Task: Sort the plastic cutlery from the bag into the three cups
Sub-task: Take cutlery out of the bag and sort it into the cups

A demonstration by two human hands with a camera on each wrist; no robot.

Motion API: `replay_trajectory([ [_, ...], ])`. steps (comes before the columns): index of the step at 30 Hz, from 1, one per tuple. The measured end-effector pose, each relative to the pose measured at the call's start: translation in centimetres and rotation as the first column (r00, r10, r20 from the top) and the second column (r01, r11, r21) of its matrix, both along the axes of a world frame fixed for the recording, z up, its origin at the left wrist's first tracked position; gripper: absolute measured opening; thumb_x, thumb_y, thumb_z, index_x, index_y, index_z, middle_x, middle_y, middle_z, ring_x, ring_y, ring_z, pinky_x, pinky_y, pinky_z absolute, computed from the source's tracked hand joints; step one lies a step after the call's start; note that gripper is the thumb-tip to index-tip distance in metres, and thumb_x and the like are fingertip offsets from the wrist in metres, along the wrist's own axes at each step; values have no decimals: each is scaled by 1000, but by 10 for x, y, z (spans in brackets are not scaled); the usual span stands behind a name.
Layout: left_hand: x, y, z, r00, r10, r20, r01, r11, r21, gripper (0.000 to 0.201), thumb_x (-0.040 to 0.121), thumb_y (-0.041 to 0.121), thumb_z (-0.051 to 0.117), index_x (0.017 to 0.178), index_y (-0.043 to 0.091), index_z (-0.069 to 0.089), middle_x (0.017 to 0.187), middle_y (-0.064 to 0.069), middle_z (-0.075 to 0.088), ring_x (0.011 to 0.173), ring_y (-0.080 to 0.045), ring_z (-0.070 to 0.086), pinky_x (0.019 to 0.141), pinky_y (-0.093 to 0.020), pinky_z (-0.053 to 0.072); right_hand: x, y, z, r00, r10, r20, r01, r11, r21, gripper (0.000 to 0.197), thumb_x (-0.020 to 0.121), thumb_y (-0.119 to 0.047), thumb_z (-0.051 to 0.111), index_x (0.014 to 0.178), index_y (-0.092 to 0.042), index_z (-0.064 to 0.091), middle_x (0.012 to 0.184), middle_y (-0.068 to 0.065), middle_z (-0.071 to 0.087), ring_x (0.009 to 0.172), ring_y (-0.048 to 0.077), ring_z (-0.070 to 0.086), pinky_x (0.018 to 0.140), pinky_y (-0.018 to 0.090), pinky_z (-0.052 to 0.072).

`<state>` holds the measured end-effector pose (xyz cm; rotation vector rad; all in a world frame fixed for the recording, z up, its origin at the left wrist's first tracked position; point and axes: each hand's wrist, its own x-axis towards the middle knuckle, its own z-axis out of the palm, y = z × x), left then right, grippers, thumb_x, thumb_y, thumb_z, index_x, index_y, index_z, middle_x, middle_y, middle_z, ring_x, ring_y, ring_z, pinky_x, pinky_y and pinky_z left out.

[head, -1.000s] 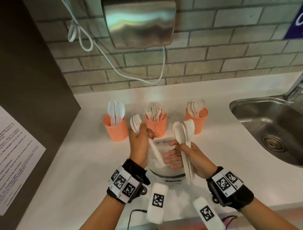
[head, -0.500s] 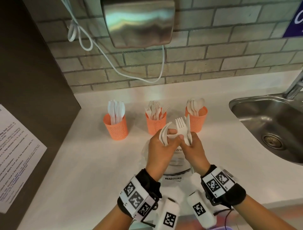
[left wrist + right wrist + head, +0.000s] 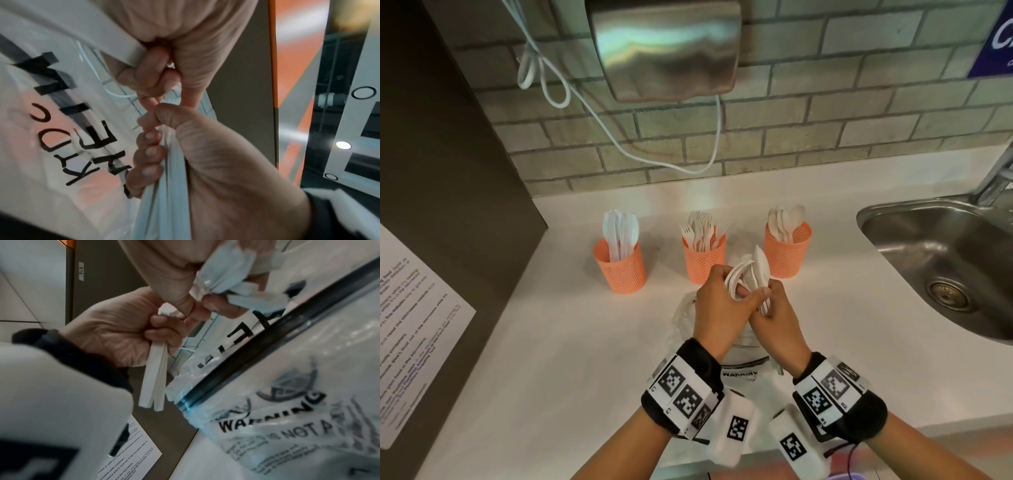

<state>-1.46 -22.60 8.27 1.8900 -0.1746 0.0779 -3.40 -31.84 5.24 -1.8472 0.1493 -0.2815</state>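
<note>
Three orange mesh cups stand in a row at the back of the white counter: the left cup (image 3: 621,270) holds knives, the middle cup (image 3: 703,262) forks, the right cup (image 3: 787,255) spoons. In front of them my two hands meet above the clear plastic bag (image 3: 683,317). My left hand (image 3: 722,298) grips a bunch of white cutlery (image 3: 734,279), seen as handles (image 3: 164,194) in the left wrist view. My right hand (image 3: 774,305) grips several white pieces (image 3: 761,270), whose handles (image 3: 153,379) stick out below its fist. The two bunches touch.
A steel sink (image 3: 945,260) is set into the counter (image 3: 551,342) at the right. A metal hand dryer (image 3: 667,44) with a white cable (image 3: 619,137) hangs on the brick wall. At the left, a dark panel carries a printed notice (image 3: 410,325).
A second ago my hands were apart, each holding up a bunch of cutlery. They have come together over the bag, a little nearer the spoon cup.
</note>
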Motion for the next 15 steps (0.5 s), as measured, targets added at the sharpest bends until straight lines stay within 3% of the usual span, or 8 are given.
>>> replay_trajectory([
  [2, 3, 0, 0, 998, -23, -60, 21, 999, -34, 37, 74, 21, 76, 104, 13, 56, 77, 10, 60, 69, 0, 58, 61, -9, 44, 0, 0, -1, 1000, 7, -7, -6, 1000, 7, 29, 89, -18, 55, 115, -11, 43, 96, -13, 58, 93, 10, 60, 82, 29, 49],
  [4, 5, 0, 0, 990, -53, -130, 39, 993, -108, 29, 77, 15, 72, 103, 11, 59, 76, 2, 63, 61, -5, 59, 52, -13, 44, 2, -1, -1, 999, 18, -28, -17, 999, 34, 31, 87, -15, 58, 114, -13, 43, 96, -11, 58, 94, 13, 60, 85, 35, 50],
  [6, 7, 1, 1, 983, -64, -175, 31, 983, -181, 18, 80, 6, 64, 96, 13, 62, 67, 1, 61, 48, -1, 54, 44, -12, 40, 5, -3, -2, 999, 25, -46, -20, 995, 99, 36, 83, -10, 62, 114, -12, 45, 94, -6, 60, 90, 14, 61, 83, 36, 51],
  [8, 10, 4, 1, 980, -53, -192, 9, 974, -227, 15, 81, 0, 59, 84, 14, 61, 62, 3, 57, 42, 2, 51, 42, -9, 37, 6, -6, -2, 997, 56, -60, -46, 985, 166, 39, 80, -9, 66, 115, -8, 48, 96, 6, 64, 90, 20, 64, 77, 36, 52],
  [10, 12, 5, 2, 975, -43, -219, -19, 962, -274, 14, 83, -2, 56, 83, 10, 62, 60, 2, 56, 38, 3, 49, 39, -8, 34, 6, -9, -1, 989, 123, -77, -100, 964, 247, 41, 79, -11, 69, 115, -8, 51, 101, 16, 66, 94, 26, 66, 76, 34, 55],
  [11, 14, 7, 2, 969, -36, -245, -41, 952, -303, 14, 85, -1, 53, 86, 8, 64, 58, 1, 56, 36, 2, 47, 37, -8, 32, 5, -10, 1, 983, 162, -83, -132, 948, 288, 41, 79, -13, 70, 115, -8, 51, 99, 15, 66, 90, 21, 67, 71, 27, 55],
  [13, 19, 10, 5, 950, -32, -312, -93, 921, -377, 18, 89, 2, 49, 93, 6, 66, 50, 4, 52, 33, 0, 42, 34, -10, 30, 1, -10, 5, 970, 220, -101, -177, 928, 327, 42, 79, -19, 70, 114, -7, 52, 75, 2, 61, 60, 2, 61, 49, 14, 44],
  [15, 25, 16, 10, 936, -56, -348, -118, 881, -459, 15, 91, 7, 49, 89, 5, 65, 57, 1, 50, 43, -3, 45, 39, -15, 35, 0, -13, 4, 958, 254, -136, -198, 924, 328, 44, 80, -31, 67, 114, -6, 54, 57, -9, 42, 39, 2, 39, 37, 14, 30],
])
